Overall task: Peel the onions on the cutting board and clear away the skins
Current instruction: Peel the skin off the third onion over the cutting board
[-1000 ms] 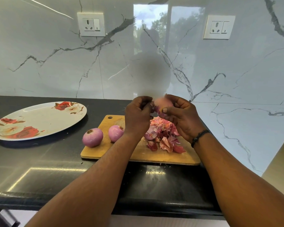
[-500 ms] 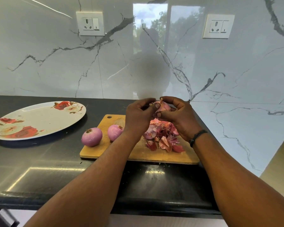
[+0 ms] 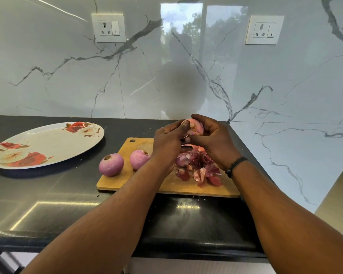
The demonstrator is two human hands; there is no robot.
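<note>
Above the wooden cutting board [image 3: 166,186] I hold a pink onion [image 3: 196,126] between both hands. My right hand [image 3: 214,143] cups it from the right and below. My left hand [image 3: 167,143] pinches at its near side with thumb and fingers, where loose skin shows. Under my hands lies a heap of red and pink onion skins [image 3: 200,169] on the board's right half. Two peeled onions rest at the left: one [image 3: 111,165] at the board's left edge, the other [image 3: 140,159] partly behind my left wrist.
A large white oval plate [image 3: 46,145] with red flowers sits on the black counter [image 3: 48,204] at the left. The marble wall stands just behind, with two sockets [image 3: 108,28]. The counter ends at the right, close to the board.
Both hands have turned the onion a little; its pale side now faces up more. My left thumb has shifted onto the onion's top. Board, skins and peeled onions stay put.
</note>
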